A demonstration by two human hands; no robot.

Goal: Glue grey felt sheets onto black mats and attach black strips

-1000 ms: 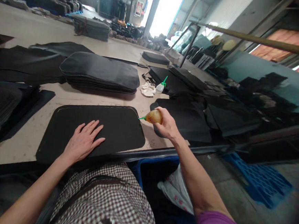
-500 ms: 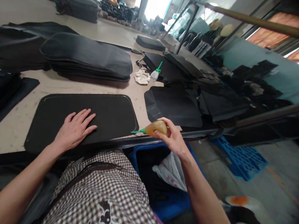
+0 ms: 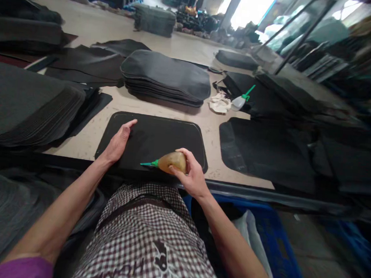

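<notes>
A flat black panel [image 3: 160,137] with rounded corners lies on the table right in front of me. My left hand [image 3: 118,142] rests on its left part, fingers stretched out together and flat. My right hand [image 3: 191,173] grips a small amber squeeze bottle [image 3: 171,161] with a green nozzle. The nozzle points left, along the panel's near edge. A thin pale line runs along the panel's far edge.
A stack of black panels [image 3: 167,77] sits behind. A second squeeze bottle [image 3: 240,100] and a white rag [image 3: 219,103] lie to the right of it. More black sheets [image 3: 268,150] cover the right side, ribbed mats [image 3: 24,109] the left. A blue bin [image 3: 261,230] stands below the table edge.
My right hand has carried the bottle from the panel's right corner leftward along its near edge. My left hand shifted toward the panel's left side. The view turned left.
</notes>
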